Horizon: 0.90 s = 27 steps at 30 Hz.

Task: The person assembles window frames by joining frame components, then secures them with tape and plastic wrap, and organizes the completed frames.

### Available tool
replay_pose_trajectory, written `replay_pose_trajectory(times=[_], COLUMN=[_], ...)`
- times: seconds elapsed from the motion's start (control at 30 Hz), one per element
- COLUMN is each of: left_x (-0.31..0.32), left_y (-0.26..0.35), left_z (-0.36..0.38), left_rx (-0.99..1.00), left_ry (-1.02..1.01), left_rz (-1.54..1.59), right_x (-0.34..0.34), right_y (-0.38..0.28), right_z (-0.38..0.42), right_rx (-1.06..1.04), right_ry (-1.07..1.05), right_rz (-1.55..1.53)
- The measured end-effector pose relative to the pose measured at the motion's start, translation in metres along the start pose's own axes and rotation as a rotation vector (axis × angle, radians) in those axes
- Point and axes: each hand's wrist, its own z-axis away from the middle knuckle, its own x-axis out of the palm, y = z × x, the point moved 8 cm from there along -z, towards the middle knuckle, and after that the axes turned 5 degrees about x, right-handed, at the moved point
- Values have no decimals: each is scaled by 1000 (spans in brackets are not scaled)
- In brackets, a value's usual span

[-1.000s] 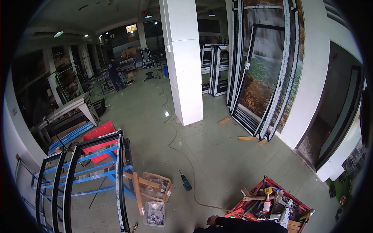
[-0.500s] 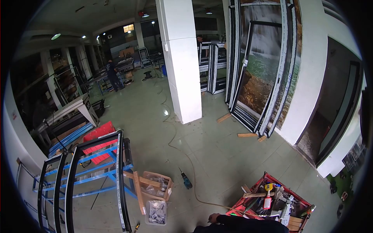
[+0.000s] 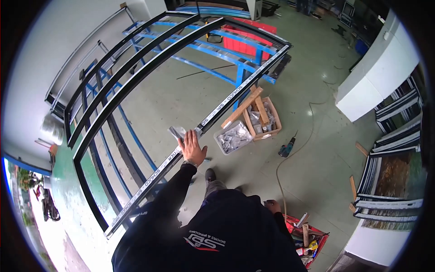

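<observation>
My left hand [image 3: 192, 149] lies over the near rail of a black window frame [image 3: 154, 179], fingers stretched out and thumb apart. Beside its fingertips is a small clear-and-silver packet [image 3: 176, 132], overlapping the rail. White printed tape runs along this rail, and the frame rests on blue trestles [image 3: 242, 75]. My right hand [image 3: 273, 206] is low by my side, just above the red toolbox [image 3: 322, 245]. Its fingers look curled, and I cannot tell what is in them.
A clear tub of small bagged parts [image 3: 233, 137] and a box with wooden strips [image 3: 267, 129] stand beside the frame. A cordless drill [image 3: 287, 148] lies on the floor near a hose [image 3: 277, 174]. More frames [image 3: 394, 149] lean at the right.
My view has swung left and down towards the frame. My left hand has come into view on its rail. My right hand still shows near the toolbox.
</observation>
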Motion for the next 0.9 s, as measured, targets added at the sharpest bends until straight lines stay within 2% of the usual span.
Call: replay_pose_trajectory(times=[0.07,0.2,0.4,0.47,0.5,0.53,0.57,0.6,0.63,0.7,0.73,0.8,0.83,0.9], left_x=[2,4,-3,-7,-3,-4,-7,1,-1,-6,6,9,24,-18], left_y=[-2,-5,11,14,14,19,23,20,22,26,20,19,11,38], left_z=[1,2,27,32,31,29,29,31,32,34,34,34,34,37], left_rx=[18,58,96,104,95,89,70,100,79,51,86,138,125,117], left_ry=[13,12,-59,3,3,-23,-21,24,8,-49,-3,27,18,-53], left_rz=[16,35,-10,43,37,89,122,127,134,101,64,-228,-208,-236], right_x=[1,10,-1,3,12,15,15,39,25,20,18,8,3,-2], right_y=[3,18,4,11,24,22,15,35,14,2,-7,-16,-22,-30], right_z=[4,-1,4,-1,-8,-9,-3,-27,-11,-13,-16,-14,-13,-11], right_rx=[66,30,54,58,110,47,141,45,155,152,103,158,167,182], right_ry=[-45,-135,-68,-25,-70,-98,-164,-210,-221,-226,-226,-186,-186,-191], right_rz=[-4,17,6,96,122,172,230,317,336,305,334,274,255,220])
